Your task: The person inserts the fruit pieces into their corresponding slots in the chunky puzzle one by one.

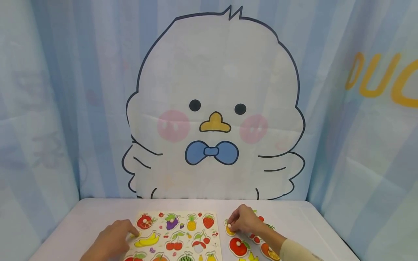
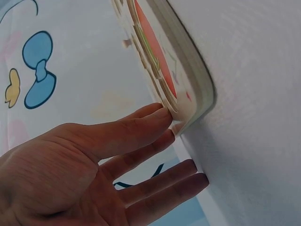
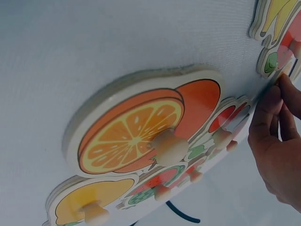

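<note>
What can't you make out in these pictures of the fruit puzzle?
Head view: the near edge of the board, cut off by the bottom of the picture.
Head view: part of the pineapple piece, covered by the right hand.
Head view: the end of the yellow lettering, cut off by the right edge.
Left wrist view: most of the board, beyond the top edge.

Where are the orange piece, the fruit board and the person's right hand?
Orange piece (image 3: 134, 126): right wrist view, on its printed slice.
Fruit board (image 1: 187, 245): head view, on a bare patch.
Right hand (image 1: 245, 219): head view, on its back.
</note>
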Tool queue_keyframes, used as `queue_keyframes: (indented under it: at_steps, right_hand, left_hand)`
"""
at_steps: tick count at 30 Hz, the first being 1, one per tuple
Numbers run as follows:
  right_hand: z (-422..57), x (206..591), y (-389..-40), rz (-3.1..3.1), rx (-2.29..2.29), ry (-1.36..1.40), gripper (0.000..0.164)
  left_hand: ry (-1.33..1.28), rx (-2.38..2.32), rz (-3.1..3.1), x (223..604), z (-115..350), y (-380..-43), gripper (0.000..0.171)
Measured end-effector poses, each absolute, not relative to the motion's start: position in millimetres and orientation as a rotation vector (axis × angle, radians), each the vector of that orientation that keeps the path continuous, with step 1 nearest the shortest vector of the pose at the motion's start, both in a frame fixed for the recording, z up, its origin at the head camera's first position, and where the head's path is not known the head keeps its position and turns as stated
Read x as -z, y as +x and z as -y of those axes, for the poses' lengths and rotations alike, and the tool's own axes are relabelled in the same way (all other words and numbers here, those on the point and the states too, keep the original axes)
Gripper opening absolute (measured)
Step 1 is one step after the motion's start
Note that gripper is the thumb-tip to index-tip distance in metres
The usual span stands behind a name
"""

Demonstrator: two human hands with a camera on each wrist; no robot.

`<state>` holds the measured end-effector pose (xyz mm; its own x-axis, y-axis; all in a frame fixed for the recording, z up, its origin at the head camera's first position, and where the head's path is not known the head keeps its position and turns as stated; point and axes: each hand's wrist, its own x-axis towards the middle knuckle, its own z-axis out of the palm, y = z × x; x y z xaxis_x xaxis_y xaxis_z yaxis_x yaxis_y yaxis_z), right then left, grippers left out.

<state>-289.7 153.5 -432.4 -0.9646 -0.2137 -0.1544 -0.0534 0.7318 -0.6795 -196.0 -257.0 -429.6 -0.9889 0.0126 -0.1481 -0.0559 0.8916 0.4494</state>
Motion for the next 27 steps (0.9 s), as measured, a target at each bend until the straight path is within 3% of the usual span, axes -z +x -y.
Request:
queue_keyframes:
  at_steps: [27]
  right_hand:
    - [-153.6,428.2,-290.5,-2.769,1.082,-0.283,0.013]
  left_hand:
    - [-0.062,-0.705,-2.903,433.1,258.1,-198.6,0.032]
